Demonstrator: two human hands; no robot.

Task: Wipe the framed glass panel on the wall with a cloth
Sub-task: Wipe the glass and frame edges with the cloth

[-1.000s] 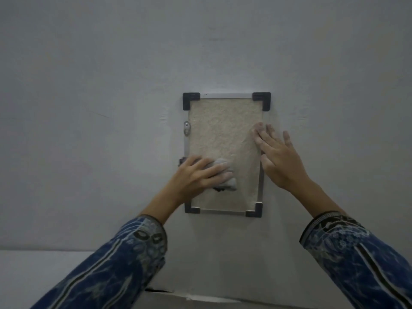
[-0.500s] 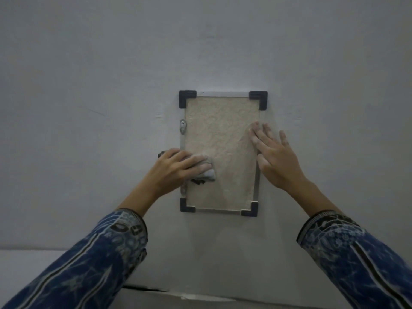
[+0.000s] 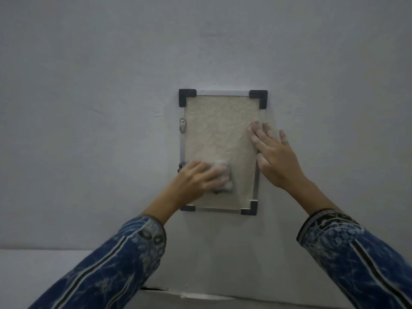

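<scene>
Pale grey wall is filling our view, with a lighter ledge running along its bottom edge.

- Nearest: our left sleeve and right sleeve, blue and patterned, are reaching up from the lower corners.
- Left hand: we are pressing a bunched pale cloth against the glass near the panel's lower left corner. The fingers are lying lightly bent over the wad. They are blurred and the thumb is hidden.
- Right hand: we are resting it flat across the panel's right edge, holding nothing. The fingers are straight and spread, with the fingertips on the glass and the palm on the wall.
- Framed glass panel: it is hanging upright on the wall, with black caps at all four corners and a metal clip on its left edge.
- Progress: we are judging the wiping to be under way. The cloth is covering only the lower left part. The glass is showing no visible difference between wiped and unwiped areas, so we cannot tell how much is done. The strip beneath our right fingertips probably remains.
</scene>
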